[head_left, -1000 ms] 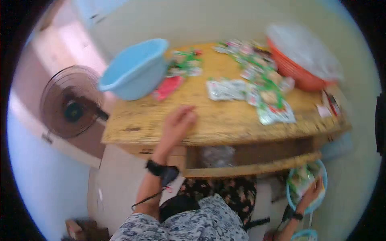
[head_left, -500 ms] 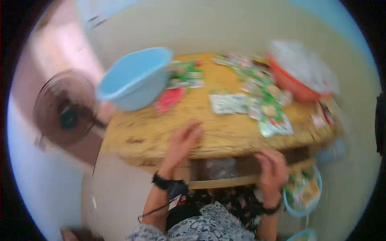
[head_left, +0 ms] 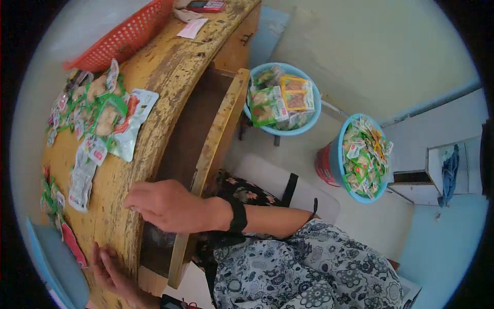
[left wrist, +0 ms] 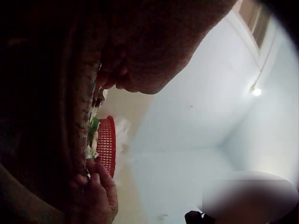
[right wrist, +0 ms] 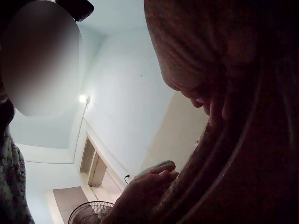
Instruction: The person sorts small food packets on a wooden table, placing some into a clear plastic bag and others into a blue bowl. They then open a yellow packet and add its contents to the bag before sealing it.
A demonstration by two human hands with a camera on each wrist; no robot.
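My right hand (head_left: 167,206) rests at the front edge of the worn yellow table (head_left: 116,206), fingers loosely curled, with nothing showing in them. Beside it my left hand (head_left: 113,273) lies relaxed on the tabletop; in the right wrist view its fingers look fairly straight. Ahead of the right hand is a silvery-white packet (head_left: 82,180). Several clear and green food packets (head_left: 108,116) lie farther along, one over a white-and-red pouch (head_left: 135,123). A red packet (head_left: 73,244) sits near the left hand, next to a blue basin (head_left: 59,262). Both wrist views are dark.
An open drawer (head_left: 216,134) juts out below the right forearm. On the table stands a red basket (head_left: 123,38) with a plastic bag, near a phone (head_left: 206,6). Two blue tubs of packets, a nearer tub (head_left: 315,116) and a farther tub (head_left: 340,154), stand beyond the drawer.
The right hand was at the packets in the nearer tub, then came up to the table edge beside the left hand. The head view has swung right, bringing both tubs into fuller view.
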